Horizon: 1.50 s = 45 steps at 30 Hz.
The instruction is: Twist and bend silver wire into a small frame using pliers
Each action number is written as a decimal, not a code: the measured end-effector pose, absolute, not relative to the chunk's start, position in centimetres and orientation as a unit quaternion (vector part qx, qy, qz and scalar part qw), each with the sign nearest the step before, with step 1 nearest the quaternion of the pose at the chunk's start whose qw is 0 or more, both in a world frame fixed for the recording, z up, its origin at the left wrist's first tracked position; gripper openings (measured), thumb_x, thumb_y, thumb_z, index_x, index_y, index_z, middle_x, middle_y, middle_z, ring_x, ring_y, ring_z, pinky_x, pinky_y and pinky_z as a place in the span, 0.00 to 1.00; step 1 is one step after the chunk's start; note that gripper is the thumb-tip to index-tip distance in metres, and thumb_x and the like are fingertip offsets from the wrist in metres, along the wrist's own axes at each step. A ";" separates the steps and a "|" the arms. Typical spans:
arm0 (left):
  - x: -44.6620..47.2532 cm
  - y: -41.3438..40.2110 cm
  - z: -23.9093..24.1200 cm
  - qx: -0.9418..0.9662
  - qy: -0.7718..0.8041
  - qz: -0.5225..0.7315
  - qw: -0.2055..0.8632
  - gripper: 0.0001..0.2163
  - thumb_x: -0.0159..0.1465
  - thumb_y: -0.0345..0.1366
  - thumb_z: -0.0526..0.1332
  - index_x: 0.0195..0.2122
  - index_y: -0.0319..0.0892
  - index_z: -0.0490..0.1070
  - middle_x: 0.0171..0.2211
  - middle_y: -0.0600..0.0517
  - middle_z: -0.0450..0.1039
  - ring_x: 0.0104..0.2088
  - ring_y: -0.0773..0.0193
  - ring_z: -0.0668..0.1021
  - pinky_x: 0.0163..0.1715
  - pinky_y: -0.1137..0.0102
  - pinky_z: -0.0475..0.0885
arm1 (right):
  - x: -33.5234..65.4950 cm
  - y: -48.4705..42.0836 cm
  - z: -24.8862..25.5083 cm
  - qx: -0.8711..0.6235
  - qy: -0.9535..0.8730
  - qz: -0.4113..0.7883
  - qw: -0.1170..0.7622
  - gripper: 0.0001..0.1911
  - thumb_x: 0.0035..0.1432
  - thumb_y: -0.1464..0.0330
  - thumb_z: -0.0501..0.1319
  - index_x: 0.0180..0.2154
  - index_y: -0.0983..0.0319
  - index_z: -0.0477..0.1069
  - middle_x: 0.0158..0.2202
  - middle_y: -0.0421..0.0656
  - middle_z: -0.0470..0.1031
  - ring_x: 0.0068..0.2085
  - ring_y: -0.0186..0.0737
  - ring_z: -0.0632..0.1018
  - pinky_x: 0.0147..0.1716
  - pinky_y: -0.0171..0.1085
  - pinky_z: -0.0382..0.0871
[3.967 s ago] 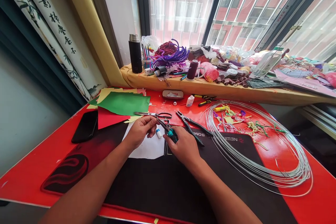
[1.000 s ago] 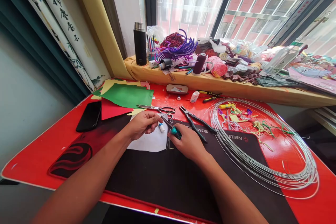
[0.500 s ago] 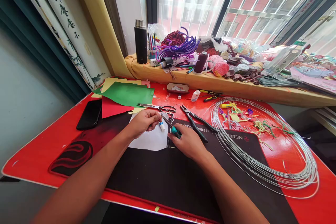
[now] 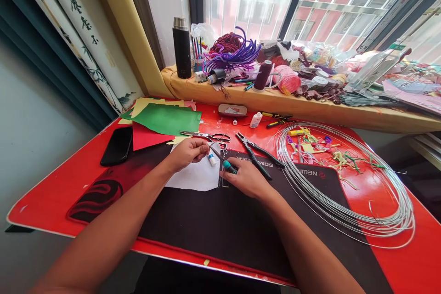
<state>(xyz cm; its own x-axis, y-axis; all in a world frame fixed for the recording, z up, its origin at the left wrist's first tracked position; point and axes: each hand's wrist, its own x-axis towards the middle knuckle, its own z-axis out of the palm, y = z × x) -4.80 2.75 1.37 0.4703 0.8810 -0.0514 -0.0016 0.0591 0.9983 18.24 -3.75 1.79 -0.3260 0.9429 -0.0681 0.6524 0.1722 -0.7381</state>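
Your R hand [image 4: 246,177] is wrapped round a green-handled tool [image 4: 230,167], w/ its tip pointing far & left, right by your L hand [image 4: 191,152], whose fingers are pinched on a thin wire [image 4: 212,144] that's hard to see well. Under & btwn them is a white paper [image 4: 193,178] w/ a small tube [image 4: 212,160] on it, w/ scissors [image 4: 220,137] just on the far side & big pliers [image 4: 257,162] to the right. Farther out, a black phone [image 4: 117,147] & green paper [image 4: 168,117] lie left, & a big wire coil [image 4: 396,211] lies right.
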 end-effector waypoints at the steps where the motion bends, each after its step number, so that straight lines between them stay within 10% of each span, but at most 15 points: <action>1: -4.8 2.8 1.3 0.589 0.374 0.356 0.622 0.24 0.56 0.56 0.72 0.24 0.39 0.71 0.17 0.57 0.60 0.18 0.73 0.59 0.19 0.75 0.50 | 18.3 -3.7 1.8 -0.539 -0.734 0.355 0.210 0.12 0.60 0.59 0.64 0.31 0.59 0.69 0.29 0.36 0.70 0.32 0.38 0.69 0.33 0.35 0.58; 31: -4.2 1.7 1.9 0.553 0.363 0.476 0.580 0.19 0.58 0.51 0.74 0.33 0.37 0.77 0.21 0.54 0.73 0.20 0.68 0.73 0.22 0.71 0.69 | 17.3 -3.8 0.3 -0.533 -0.651 0.421 0.339 0.13 0.66 0.56 0.60 0.39 0.59 0.70 0.31 0.39 0.73 0.34 0.42 0.73 0.37 0.39 0.63; 45: -4.2 1.7 2.0 0.460 0.319 0.477 0.678 0.17 0.57 0.46 0.76 0.32 0.36 0.77 0.18 0.57 0.66 0.17 0.72 0.67 0.17 0.75 0.58 | 17.0 -4.2 0.7 -0.542 -0.674 0.387 0.320 0.11 0.66 0.57 0.60 0.39 0.59 0.70 0.34 0.39 0.74 0.35 0.41 0.73 0.37 0.38 0.62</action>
